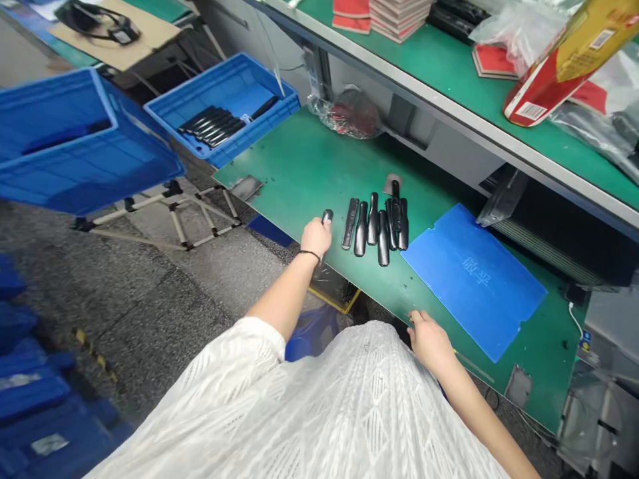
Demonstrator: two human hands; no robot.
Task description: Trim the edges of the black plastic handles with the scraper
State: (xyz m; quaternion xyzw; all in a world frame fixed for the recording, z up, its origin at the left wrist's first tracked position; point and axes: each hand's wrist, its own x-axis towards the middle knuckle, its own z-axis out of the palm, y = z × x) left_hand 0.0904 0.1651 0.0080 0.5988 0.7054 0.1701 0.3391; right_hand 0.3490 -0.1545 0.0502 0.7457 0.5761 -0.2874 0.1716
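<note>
My left hand (316, 237) is closed around a black handle-shaped piece (327, 215) at the front edge of the green table (309, 159); its rounded end shows above my fingers. To the right of that hand lie several loose black handle pieces (383, 238), roughly side by side, with some overlapping at the right. A small grey metal plate (393, 183) shows behind the overlapping ones. My right hand (428, 338) rests at the table's front edge, fingers loosely stretched over it and holding nothing that I can see.
A blue plastic sheet (474, 273) lies on the table's right part. Left of the table, a blue crate (219, 156) holds several black pieces, beside another blue crate (134, 140) on a stand. A raised green shelf (444, 73) at the back carries red-and-white stacks (397, 16) and a red-yellow box (559, 73).
</note>
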